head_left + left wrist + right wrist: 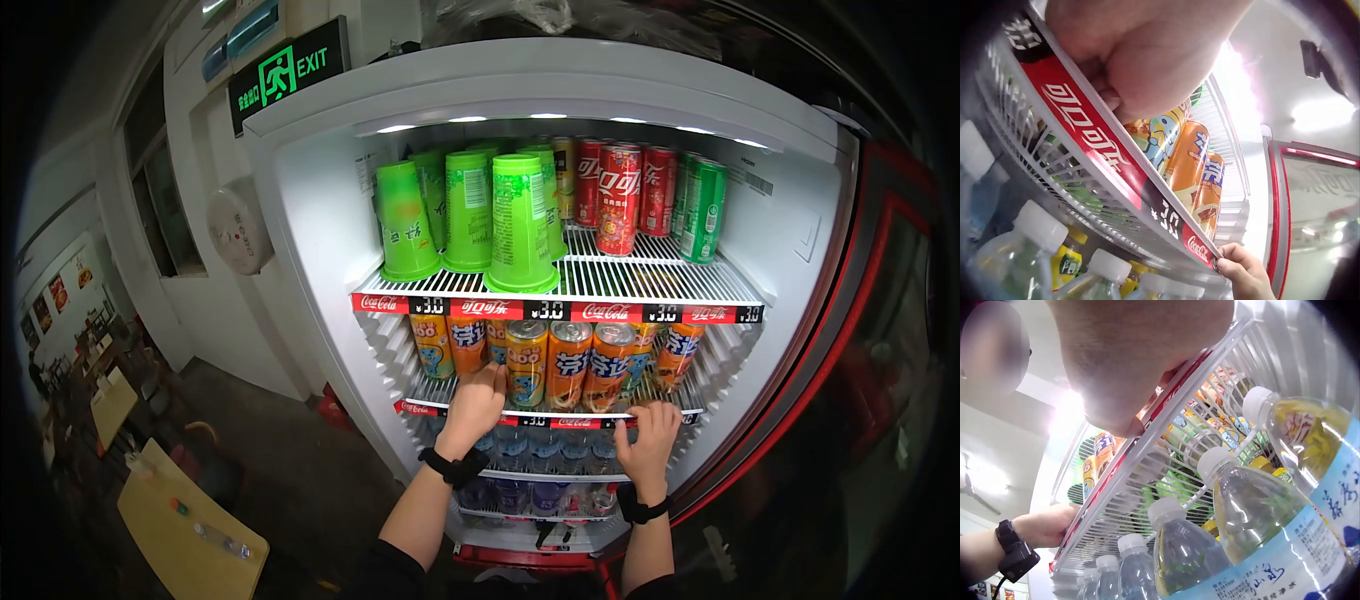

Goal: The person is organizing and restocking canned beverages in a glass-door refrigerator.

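Note:
My left hand (478, 405) grips the front edge of the third-level wire shelf (575, 422), left of its middle, close to the orange drink cans. Farther right on the same edge, my right hand (651, 440) holds on, fingers over the top and thumb at the front. On this shelf stand orange Fanta cans (569, 365) and yellow Qoo cans (526, 365). In the left wrist view the red label strip (1085, 131) runs between both hands. The right wrist view shows the shelf's wires from below. My left fingertips are partly hidden behind the strip.
Green cups (520, 225) stand upside down on the upper shelf, beside red Coca-Cola cans (617, 200) and green cans (705, 215). Water bottles (1188, 556) with white caps stand below. The fridge door (850, 330) hangs open at right; a table (190, 520) is at left.

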`<act>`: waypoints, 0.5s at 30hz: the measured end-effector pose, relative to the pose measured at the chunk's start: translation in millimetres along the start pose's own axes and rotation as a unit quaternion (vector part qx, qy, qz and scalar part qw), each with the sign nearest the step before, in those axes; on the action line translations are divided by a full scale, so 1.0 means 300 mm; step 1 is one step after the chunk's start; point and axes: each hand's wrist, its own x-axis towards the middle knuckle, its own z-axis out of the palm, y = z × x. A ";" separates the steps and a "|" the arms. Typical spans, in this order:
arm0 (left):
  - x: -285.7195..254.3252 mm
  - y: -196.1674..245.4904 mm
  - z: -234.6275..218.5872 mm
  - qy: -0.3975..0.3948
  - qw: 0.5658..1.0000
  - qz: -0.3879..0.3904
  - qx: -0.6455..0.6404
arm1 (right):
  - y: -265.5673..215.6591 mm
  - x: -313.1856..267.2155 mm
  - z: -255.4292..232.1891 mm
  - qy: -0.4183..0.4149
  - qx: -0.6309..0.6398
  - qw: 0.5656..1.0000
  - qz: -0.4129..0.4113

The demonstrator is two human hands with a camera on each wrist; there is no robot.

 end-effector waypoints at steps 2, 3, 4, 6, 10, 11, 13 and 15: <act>0.000 0.020 -0.009 -0.001 1.000 -0.010 0.003 | 0.000 0.001 0.000 0.003 0.000 1.000 -0.003; 0.001 0.018 -0.006 0.000 1.000 -0.010 -0.002 | 0.001 0.002 0.000 0.005 0.000 1.000 -0.004; 0.001 0.011 -0.004 0.000 1.000 -0.009 -0.006 | 0.000 0.001 0.002 0.007 0.003 1.000 -0.003; 0.000 0.008 -0.002 0.006 1.000 -0.006 -0.011 | 0.001 0.000 0.008 0.013 0.010 1.000 -0.002; -0.004 0.021 -0.012 -0.004 1.000 -0.022 -0.016 | 0.000 -0.002 0.007 0.011 0.008 1.000 0.002; -0.002 0.019 -0.015 -0.012 0.999 -0.030 -0.018 | 0.000 -0.004 0.007 0.011 0.008 1.000 0.003; -0.001 0.011 -0.013 -0.028 0.998 -0.047 -0.018 | 0.002 -0.001 0.008 0.011 0.005 1.000 0.001; -0.007 0.011 -0.012 -0.031 0.998 -0.049 -0.005 | 0.003 0.000 0.003 0.010 0.001 1.000 -0.004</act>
